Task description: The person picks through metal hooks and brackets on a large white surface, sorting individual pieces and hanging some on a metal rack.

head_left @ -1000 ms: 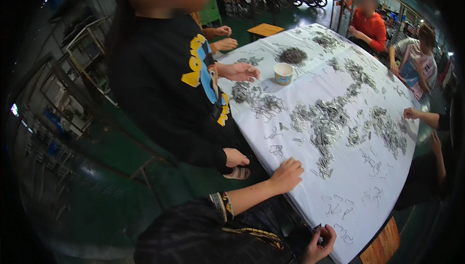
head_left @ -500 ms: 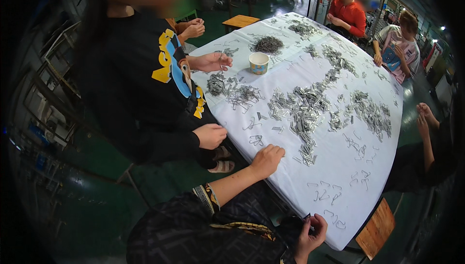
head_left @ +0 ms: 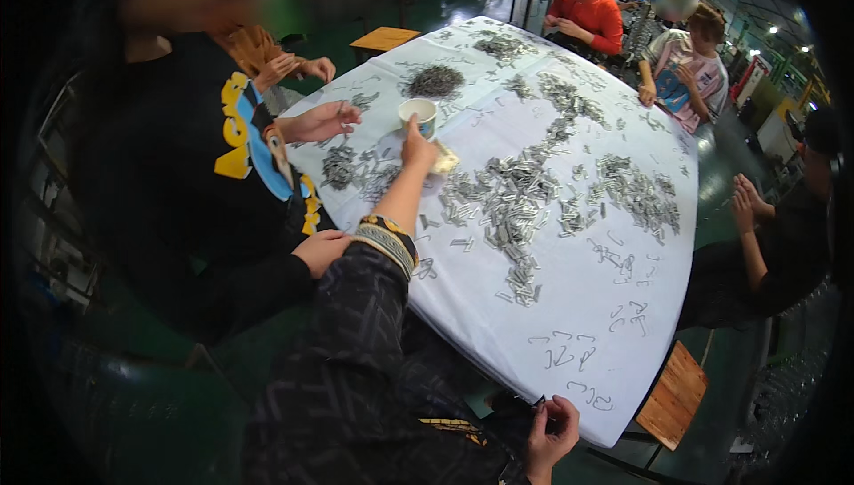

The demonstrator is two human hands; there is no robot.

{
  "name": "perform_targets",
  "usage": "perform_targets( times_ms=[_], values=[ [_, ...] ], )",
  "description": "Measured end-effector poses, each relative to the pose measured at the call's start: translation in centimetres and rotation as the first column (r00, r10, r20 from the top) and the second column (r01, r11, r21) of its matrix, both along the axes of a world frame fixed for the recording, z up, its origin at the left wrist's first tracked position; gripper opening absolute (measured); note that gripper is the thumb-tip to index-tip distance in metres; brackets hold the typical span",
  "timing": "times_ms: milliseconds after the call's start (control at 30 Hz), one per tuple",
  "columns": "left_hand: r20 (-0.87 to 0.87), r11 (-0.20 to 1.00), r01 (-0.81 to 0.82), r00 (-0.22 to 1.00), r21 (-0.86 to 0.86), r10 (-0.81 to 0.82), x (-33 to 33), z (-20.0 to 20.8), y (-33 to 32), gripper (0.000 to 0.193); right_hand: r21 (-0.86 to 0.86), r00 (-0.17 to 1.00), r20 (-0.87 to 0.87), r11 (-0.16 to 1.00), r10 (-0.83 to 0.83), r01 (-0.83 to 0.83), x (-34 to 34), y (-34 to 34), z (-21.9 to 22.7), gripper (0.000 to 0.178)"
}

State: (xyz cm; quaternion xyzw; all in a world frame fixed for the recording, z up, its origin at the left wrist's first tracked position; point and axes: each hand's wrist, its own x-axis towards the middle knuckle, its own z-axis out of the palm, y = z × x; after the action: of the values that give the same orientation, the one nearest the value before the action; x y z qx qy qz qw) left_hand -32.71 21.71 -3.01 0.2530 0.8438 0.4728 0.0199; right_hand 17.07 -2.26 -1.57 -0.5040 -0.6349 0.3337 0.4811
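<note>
My left hand (head_left: 420, 154) reaches across the table, one finger lying against the near wall of a white paper cup (head_left: 425, 110). Its other fingers are hidden or smeared, so I cannot tell whether they grip. A pale yellowish thing (head_left: 447, 162) shows beside that hand, too blurred to name. At the near table edge, my right hand (head_left: 553, 432) is closed, thumb and finger together at a small dark thing (head_left: 540, 402) I cannot make out. Bent wire hooks (head_left: 578, 351) lie scattered close to it. Short metal pieces (head_left: 516, 209) form a heap mid-table.
A white cloth covers the table (head_left: 498, 334). A dark heap of small parts (head_left: 433, 82) lies beyond the cup. One person in black (head_left: 169, 165) stands close on my left, a hand (head_left: 325, 120) near the cup. Several others sit around; a wooden stool (head_left: 673, 396) stands at right.
My left hand has left the near table edge and moved forward to the cup. The pale yellowish thing now shows beside it. The right hand keeps its closed pose; the view has shifted.
</note>
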Motion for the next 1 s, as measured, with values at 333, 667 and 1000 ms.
perform_targets(
  times_ms=[333,667,1000],
  values=[
    [-0.071,0.975,0.02,0.997,-0.221,-0.037,-4.1,-1.1,0.6,0.025,-0.011,0.998,0.063,1.0,0.012,-0.011,-1.5,1.2,0.8,0.021],
    [-0.129,0.79,0.598,0.802,0.137,-0.584,13.7,3.4,-1.8,0.024,0.077,0.996,0.084,0.996,0.034,-0.041,-1.5,1.3,0.6,0.021],
    [0.13,0.229,0.868,0.191,0.44,-0.973,40.1,0.3,-3.2,0.026,0.18,0.995,0.101,0.983,0.026,-0.044,2.3,1.2,0.4,0.023]
  ],
)
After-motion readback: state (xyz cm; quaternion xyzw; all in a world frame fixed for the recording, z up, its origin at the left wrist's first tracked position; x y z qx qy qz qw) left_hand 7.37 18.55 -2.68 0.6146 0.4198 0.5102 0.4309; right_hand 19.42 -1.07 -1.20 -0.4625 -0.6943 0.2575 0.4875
